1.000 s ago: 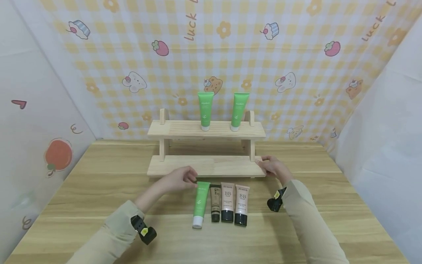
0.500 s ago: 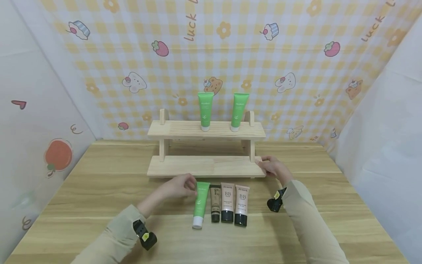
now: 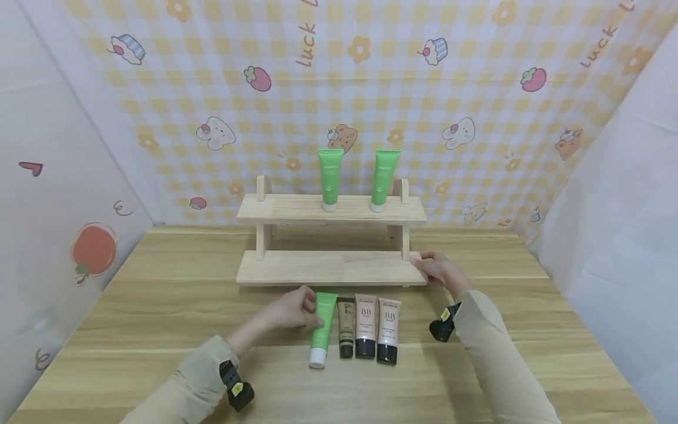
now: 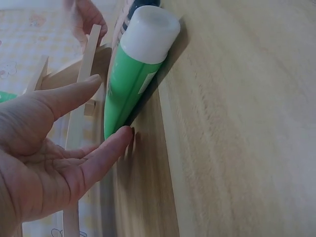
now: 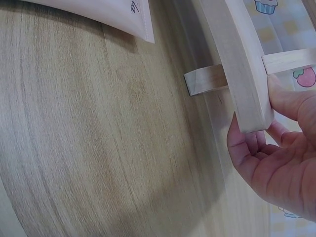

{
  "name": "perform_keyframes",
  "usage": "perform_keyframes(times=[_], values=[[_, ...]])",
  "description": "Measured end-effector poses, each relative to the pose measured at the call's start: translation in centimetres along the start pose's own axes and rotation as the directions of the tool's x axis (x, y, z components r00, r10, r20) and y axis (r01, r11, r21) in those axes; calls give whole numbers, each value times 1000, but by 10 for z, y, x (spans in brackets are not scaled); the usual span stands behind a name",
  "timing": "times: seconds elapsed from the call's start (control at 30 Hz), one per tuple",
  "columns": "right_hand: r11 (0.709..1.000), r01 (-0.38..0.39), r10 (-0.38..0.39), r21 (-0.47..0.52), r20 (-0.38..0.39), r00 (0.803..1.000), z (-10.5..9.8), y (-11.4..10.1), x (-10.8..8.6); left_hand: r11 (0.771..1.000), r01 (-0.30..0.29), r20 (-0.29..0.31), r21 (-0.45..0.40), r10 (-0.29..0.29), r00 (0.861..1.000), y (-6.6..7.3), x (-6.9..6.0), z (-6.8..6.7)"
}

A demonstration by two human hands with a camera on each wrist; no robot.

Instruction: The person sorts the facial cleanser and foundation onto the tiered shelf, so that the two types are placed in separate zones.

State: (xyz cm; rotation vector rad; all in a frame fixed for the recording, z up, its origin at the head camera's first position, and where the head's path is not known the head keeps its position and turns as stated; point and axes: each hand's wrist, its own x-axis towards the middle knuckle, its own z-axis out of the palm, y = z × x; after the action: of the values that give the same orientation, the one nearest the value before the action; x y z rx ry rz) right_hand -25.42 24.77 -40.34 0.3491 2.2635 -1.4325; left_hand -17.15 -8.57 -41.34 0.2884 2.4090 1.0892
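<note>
My left hand point(image 3: 296, 307) is at the upper left side of a green tube point(image 3: 321, 335) lying on the table. In the left wrist view the thumb of my left hand point(image 4: 54, 153) stands apart from the fingers, and a fingertip is beside the flat end of the green tube point(image 4: 131, 81). My right hand point(image 3: 438, 271) holds the right end of the lower shelf point(image 3: 328, 268); in the right wrist view my right hand point(image 5: 281, 148) has thumb and fingers on either side of the shelf end point(image 5: 247, 94).
Two green tubes point(image 3: 331, 179) stand on the upper shelf point(image 3: 296, 207). Right of the lying green tube are a brown tube point(image 3: 346, 324) and two pink BB tubes point(image 3: 365, 321), flat on the wooden table point(image 3: 175, 306). A patterned cloth point(image 3: 296, 100) hangs behind.
My left hand has moved slightly down and right, and its fingers now overlap the green tube's upper part. The right hand stays on the shelf end.
</note>
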Motion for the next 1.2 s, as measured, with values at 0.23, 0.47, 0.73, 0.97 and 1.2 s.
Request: perform_keyframes(times=[0.23,0.47,0.73,0.97,1.2], values=[[1000,4,-4,-8,-4,1000,0,0,1,999,23,-11,-30,-24,1000,2,1,12],[1000,3,-3,-8,-3,1000,-1,0,-1,992,44,51,-120,-38,998,10,0,22],[1000,11,-11,14,9,1000,1,-1,-2,991,80,64,-103,-74,995,11,-1,23],[1000,15,-15,5,12,1000,-1,-1,-2,989,69,57,-133,-62,996,7,-2,25],[1000,14,-15,22,14,1000,-1,0,-2,977,59,37,-204,-53,998,3,-3,27]])
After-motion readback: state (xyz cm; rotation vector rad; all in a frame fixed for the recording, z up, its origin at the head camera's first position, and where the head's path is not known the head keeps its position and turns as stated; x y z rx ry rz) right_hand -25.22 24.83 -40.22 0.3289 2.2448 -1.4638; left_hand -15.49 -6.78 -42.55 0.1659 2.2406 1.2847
